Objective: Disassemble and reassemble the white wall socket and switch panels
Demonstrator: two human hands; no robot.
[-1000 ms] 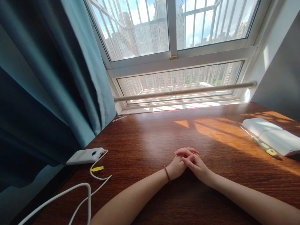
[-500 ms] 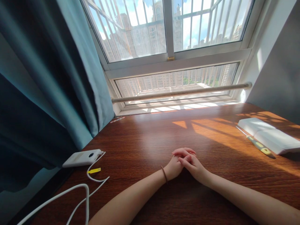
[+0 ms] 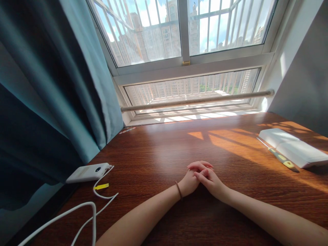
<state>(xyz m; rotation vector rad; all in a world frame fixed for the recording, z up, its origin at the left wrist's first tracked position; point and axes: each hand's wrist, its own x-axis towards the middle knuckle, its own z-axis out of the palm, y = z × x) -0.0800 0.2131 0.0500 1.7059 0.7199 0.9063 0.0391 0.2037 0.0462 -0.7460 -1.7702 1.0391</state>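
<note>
My left hand (image 3: 189,181) and my right hand (image 3: 213,185) are clasped together on the brown wooden table (image 3: 159,150). Their fingers are folded over each other, and no object shows between them, though the palms are hidden. A thin brown band (image 3: 178,190) circles my left wrist. Both forearms come in from the lower corners and rest low over the tabletop.
At left lie a white power bank (image 3: 88,172) and a white cable (image 3: 84,204) with a yellow tag (image 3: 101,186). At right, a screwdriver (image 3: 283,160) lies beside a white box-like object (image 3: 294,147). A blue curtain (image 3: 84,82) hangs left; a barred window (image 3: 143,41) stands behind.
The whole view has shifted very slightly. My hands stay clasped in the same place, and nothing on the table has moved.
</note>
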